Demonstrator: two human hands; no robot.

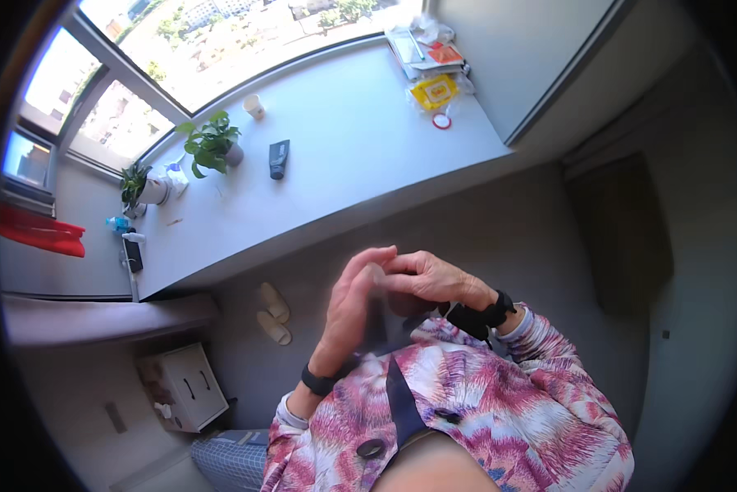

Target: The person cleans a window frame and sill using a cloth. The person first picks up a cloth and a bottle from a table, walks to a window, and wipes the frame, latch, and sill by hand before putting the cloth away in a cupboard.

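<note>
Pink-and-white sleeves lead to two touching hands: the left hand, fingers straight, meets the bent fingers of the right hand. Whether either grip is closed on something between them, I cannot tell. Beyond, well apart, a dark tube rests on the desk, its contents hidden. Left of it, a grey pot holds a leafy plant; farther left stands a white pot beside more leaves. Near the window is a paper cup, its inside unclear, and at the desk's right end a yellow packet lies amid clear plastic.
</note>
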